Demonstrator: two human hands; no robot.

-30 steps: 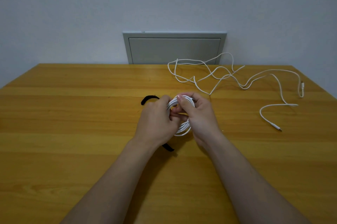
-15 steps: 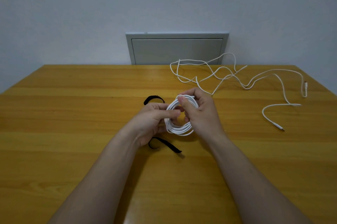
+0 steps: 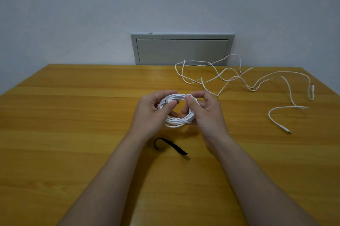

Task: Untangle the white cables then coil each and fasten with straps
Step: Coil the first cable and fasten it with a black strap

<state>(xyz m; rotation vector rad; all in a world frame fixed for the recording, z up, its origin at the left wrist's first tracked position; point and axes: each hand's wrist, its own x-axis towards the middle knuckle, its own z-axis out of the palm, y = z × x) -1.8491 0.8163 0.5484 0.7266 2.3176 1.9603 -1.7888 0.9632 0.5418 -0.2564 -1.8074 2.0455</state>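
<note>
Both hands hold the coiled white cable [image 3: 176, 113] above the middle of the wooden table [image 3: 73, 115]; the left hand [image 3: 150, 113] grips the coil's left side, thumb pressed across the strands from the front and fingers curled behind; the right hand [image 3: 206, 113] pinches the right side, thumb on top at the upper loop (one finger pokes through the coil's opening); a black strap [image 3: 169, 146] lies on the table just nearer the person, one end curled into a small loop, touching neither hand; the second white cable [image 3: 239, 77] sprawls loose over the far right of the table, well apart from the coil; a grey panel [image 3: 182, 51] sits on the wall behind.
</note>
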